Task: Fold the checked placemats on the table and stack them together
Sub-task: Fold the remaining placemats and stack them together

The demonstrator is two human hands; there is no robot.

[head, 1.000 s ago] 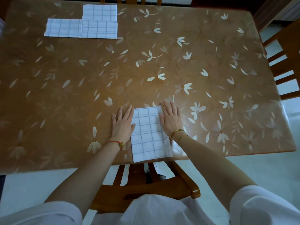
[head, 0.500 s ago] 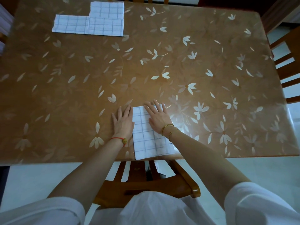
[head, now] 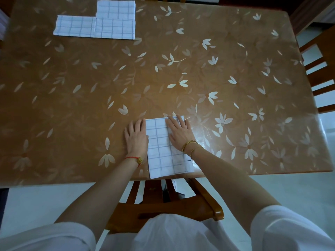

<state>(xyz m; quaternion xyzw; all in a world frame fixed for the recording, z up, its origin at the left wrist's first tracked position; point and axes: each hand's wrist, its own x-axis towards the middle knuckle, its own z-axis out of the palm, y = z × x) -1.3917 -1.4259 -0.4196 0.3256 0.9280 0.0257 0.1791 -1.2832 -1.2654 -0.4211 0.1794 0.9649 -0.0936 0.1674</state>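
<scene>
Fingers (head: 138, 124) of the left hand (head: 136, 139) are laid straight and close together, flat on the table (head: 181, 77) just beside the left edge of the folded placemat (head: 158, 153). Only the thumb appears to touch the cloth. Nothing is pinched by either hand.

The other folded placemats (head: 94, 27) lie at the far left corner, well apart, so a long reach will be needed for stacking. A loosely folded piece may come open while it is carried. On its left side the near placemat is not held down. If the right hand (head: 180, 134) is pushed sideways, the whole cloth may be slid over the glossy table cover instead of being smoothed. Its near end lies at the very edge of the table, above the chair (head: 163, 211), and it could be dragged off there if pressure is directed toward the body. At the right near corner a lower layer seems to show beyond the upper one. If the crease is pressed now, this misalignment would probably be fixed into the fold, and the stack would sit unevenly.

As for the pose, both forearms are stretched forward. The left palm is turned down and the wrist is held straight. The right hand is placed palm down on the right half of the placemat, its fingers (head: 175, 122) slightly spread and pointed away from the body.
</scene>
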